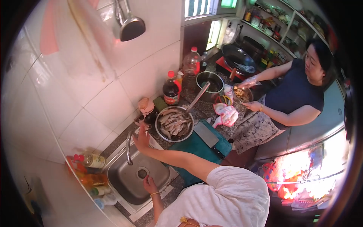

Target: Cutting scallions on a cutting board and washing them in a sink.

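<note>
My right hand [142, 140] reaches past the curved metal faucet [129, 149], thumb apart from the fingers. Its fingertips are close to a small pink item [146, 105] by the wall; whether they touch it I cannot tell. Low over the near side of the stainless steel sink [124, 184] is my left hand [150, 184], partly curled, with nothing seen in it. No water shows running from the faucet. Beside the sink, a metal bowl [157, 133] holds several cleaned fish [175, 123], and a long metal handle [198, 96] sticks out of it.
A cleaver [207, 136] lies on a green cutting board [181, 154]. Bottles [95, 161] line the sink's left; a dark sauce bottle [171, 92], a pot [210, 85] and a cloth [227, 113] stand farther back. A co-worker [295, 90] holds a bowl [243, 95] near the wok [238, 58].
</note>
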### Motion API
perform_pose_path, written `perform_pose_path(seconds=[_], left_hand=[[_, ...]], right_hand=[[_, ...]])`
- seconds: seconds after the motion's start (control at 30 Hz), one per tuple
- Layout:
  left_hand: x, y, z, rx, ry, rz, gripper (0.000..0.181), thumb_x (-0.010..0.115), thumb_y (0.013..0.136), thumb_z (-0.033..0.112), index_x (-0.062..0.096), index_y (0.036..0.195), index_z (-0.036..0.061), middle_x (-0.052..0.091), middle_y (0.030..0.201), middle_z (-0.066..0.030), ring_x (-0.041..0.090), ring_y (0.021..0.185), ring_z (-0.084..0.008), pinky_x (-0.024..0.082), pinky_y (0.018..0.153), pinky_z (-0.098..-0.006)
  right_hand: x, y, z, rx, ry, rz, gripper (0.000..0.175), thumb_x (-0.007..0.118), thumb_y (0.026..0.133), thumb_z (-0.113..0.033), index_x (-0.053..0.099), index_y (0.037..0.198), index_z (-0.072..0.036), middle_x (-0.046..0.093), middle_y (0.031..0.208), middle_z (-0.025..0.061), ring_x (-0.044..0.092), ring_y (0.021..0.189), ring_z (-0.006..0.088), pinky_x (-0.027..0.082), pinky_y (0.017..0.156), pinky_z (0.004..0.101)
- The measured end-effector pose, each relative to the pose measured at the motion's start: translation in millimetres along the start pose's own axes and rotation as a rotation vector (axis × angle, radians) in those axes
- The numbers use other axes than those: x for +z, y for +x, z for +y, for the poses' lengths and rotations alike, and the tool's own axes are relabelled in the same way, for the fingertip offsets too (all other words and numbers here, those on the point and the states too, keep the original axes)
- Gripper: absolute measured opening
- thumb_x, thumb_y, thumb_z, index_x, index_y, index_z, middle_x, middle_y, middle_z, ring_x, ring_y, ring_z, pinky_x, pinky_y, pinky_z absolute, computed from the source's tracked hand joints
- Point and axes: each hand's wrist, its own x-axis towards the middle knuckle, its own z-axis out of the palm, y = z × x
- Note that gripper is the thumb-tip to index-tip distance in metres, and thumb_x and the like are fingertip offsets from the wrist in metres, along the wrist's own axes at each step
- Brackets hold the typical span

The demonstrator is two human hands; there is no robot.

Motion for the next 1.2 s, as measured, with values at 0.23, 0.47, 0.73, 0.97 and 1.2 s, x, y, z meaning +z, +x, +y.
perform_pose_path(seconds=[0.23, 0.47, 0.73, 0.97, 1.2], left_hand=[[18, 31, 1, 0.298, 0.284, -0.196, 0.031, 0.065, 0.069, 0.016, 0.059, 0.096, 0.0025, 0.06, 0.096, -0.0134, 0.053, 0.094, -0.0298, 0.037, 0.085, -0.0392], [37, 39, -3, 0.587, 0.431, -0.246, 0.031, 0.065, 0.067, 0.017, 0.06, 0.093, 0.0, 0.06, 0.093, -0.0149, 0.054, 0.091, -0.0309, 0.04, 0.082, -0.0393], [79, 63, 7, 0.43, 0.273, -0.273, 0.034, 0.062, 0.074, 0.02, 0.058, 0.099, -0.003, 0.059, 0.099, -0.0173, 0.054, 0.092, -0.0316, 0.042, 0.082, -0.0383], [102, 80, 9, 0.315, 0.244, -0.309, 0.034, 0.057, 0.079, 0.021, 0.056, 0.102, -0.0038, 0.057, 0.101, -0.0195, 0.055, 0.092, -0.0301, 0.043, 0.081, -0.0375], [117, 51, 25, 0.201, 0.186, -0.205, 0.041, 0.058, 0.081, 0.018, 0.048, 0.114, -0.0028, 0.053, 0.11, -0.0199, 0.054, 0.095, -0.03, 0.043, 0.081, -0.0357]], right_hand=[[-135, -43, 62, -0.396, 0.062, -0.21, 0.069, 0.055, 0.074, -0.006, 0.02, 0.135, -0.006, 0.027, 0.137, 0.0172, 0.035, 0.119, 0.0352, 0.033, 0.094, 0.041], [-315, -118, 164, -0.44, -0.141, 0.096, 0.039, 0.051, 0.069, 0.006, 0.053, 0.106, -0.005, 0.053, 0.115, 0.0118, 0.053, 0.103, 0.0278, 0.044, 0.082, 0.035], [-492, -223, 300, 0.347, -0.34, 1.005, 0.024, 0.048, 0.069, 0.007, 0.057, 0.088, -0.005, 0.054, 0.082, 0.0136, 0.056, 0.074, 0.0291, 0.047, 0.065, 0.0349], [-601, -367, 353, 1.041, -0.502, 1.324, 0.017, 0.053, 0.069, -0.003, 0.061, 0.084, 0.0, 0.061, 0.08, 0.0169, 0.06, 0.077, 0.0309, 0.047, 0.071, 0.0363], [-600, -444, 397, 1.637, -0.064, 0.931, 0.019, 0.053, 0.074, -0.012, 0.061, 0.084, 0.002, 0.063, 0.074, 0.0195, 0.063, 0.078, 0.0309, 0.048, 0.067, 0.037]])
